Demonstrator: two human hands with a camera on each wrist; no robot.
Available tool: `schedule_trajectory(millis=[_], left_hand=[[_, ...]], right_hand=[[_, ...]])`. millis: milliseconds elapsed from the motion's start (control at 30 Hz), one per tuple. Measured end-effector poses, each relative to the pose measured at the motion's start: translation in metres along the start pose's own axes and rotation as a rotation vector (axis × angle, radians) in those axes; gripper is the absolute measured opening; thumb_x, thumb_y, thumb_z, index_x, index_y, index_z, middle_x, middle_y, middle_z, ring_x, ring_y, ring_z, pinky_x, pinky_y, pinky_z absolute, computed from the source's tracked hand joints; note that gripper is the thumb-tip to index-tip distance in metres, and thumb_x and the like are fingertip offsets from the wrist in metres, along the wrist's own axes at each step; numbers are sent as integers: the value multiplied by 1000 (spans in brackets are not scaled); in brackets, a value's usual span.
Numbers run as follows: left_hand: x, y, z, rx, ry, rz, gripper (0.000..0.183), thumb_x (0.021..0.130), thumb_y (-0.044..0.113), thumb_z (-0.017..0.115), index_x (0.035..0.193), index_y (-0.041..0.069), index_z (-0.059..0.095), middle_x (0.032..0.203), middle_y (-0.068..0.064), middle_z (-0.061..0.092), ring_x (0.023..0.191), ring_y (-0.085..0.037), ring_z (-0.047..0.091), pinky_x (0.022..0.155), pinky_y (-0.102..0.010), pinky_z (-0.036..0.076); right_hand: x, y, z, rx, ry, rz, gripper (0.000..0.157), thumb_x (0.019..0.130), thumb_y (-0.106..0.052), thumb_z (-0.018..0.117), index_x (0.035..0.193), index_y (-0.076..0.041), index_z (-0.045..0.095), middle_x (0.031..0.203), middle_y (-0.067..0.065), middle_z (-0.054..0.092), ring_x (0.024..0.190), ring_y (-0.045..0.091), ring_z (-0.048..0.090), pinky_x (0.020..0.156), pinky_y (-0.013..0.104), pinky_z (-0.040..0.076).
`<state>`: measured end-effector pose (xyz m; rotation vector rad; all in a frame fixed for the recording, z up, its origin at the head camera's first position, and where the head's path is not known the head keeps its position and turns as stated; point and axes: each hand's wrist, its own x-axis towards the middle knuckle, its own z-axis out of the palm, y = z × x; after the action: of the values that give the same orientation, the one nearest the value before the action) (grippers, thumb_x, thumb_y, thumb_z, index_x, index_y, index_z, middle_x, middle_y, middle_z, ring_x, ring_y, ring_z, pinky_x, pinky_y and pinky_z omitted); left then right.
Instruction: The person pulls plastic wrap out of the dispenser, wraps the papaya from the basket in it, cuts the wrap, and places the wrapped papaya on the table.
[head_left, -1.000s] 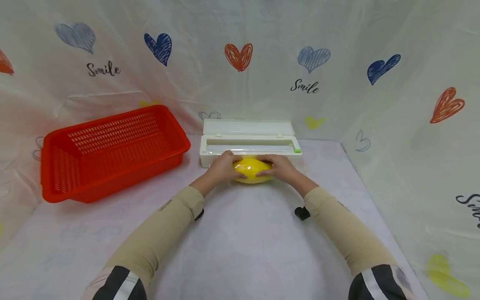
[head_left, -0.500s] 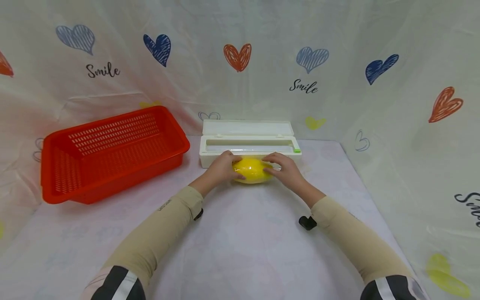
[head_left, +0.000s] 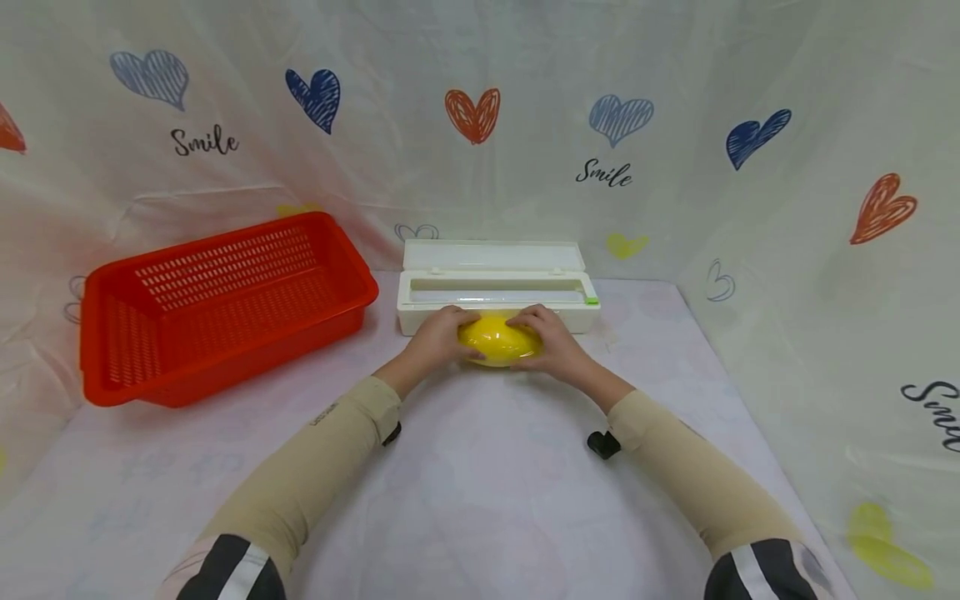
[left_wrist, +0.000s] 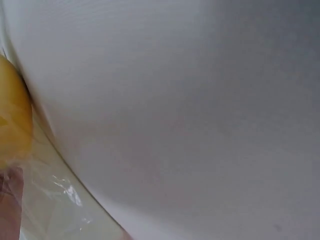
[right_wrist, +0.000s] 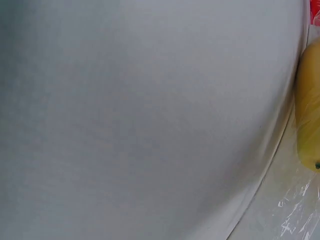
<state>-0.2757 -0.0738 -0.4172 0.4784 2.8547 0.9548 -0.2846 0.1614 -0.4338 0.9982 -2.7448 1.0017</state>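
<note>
A yellow oval fruit (head_left: pixel 499 340) wrapped in clear cling film (left_wrist: pixel 70 195) lies lengthwise in front of the white cling film dispenser (head_left: pixel 413 317), whose lid stands raised. My left hand (head_left: pixel 435 340) grips its left end, fingers over the top and thumb low in front. Around the right end, my right hand (head_left: pixel 557 346) curls in the same way. In the right wrist view the fruit (right_wrist: pixel 309 105) shows a small dark green spot at its tip, with crinkled film (right_wrist: pixel 295 215) beyond it. At the left wrist view's edge, a fingertip (left_wrist: pixel 11 205) presses through film under the fruit.
A red perforated basket (head_left: pixel 255 367) stands at the back left on the white tablecloth (head_left: pixel 495 483). Behind everything hangs a pale curtain (head_left: pixel 540 50) printed with hearts and words. A green tab (head_left: pixel 592 301) sits at the dispenser's right end.
My right hand opened a little and drew back to the right, then came back in around the fruit's right end. My left hand has kept its grip.
</note>
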Motion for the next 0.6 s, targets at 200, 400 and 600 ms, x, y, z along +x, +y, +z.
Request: schedule_trajectory(millis=[200,400,600], left_hand=[[-5,-7,-6,-104,13,14,62,75,18,86,130,4,62,124,-11,62,114,-28,55,99,-39,44],[-13,-1,-9,-23,100,120,54,74,24,87,122,6,68,119,-9,61,114,-27,53,101,-39,42],[-21,18,-1,14,149,296,34,78,22,83,107,6,74,106,-5,67,101,-23,58,93,-34,47]], right_hand=[[6,5,2,-40,-23,-6,65,68,-20,91,123,-8,58,123,7,50,118,27,43,106,43,34],[7,4,-1,-43,-21,-4,65,67,-19,92,122,-8,60,122,7,52,116,27,45,105,43,35],[8,2,-4,-69,-27,-19,65,67,-22,91,123,-8,60,121,7,54,114,26,47,104,42,37]])
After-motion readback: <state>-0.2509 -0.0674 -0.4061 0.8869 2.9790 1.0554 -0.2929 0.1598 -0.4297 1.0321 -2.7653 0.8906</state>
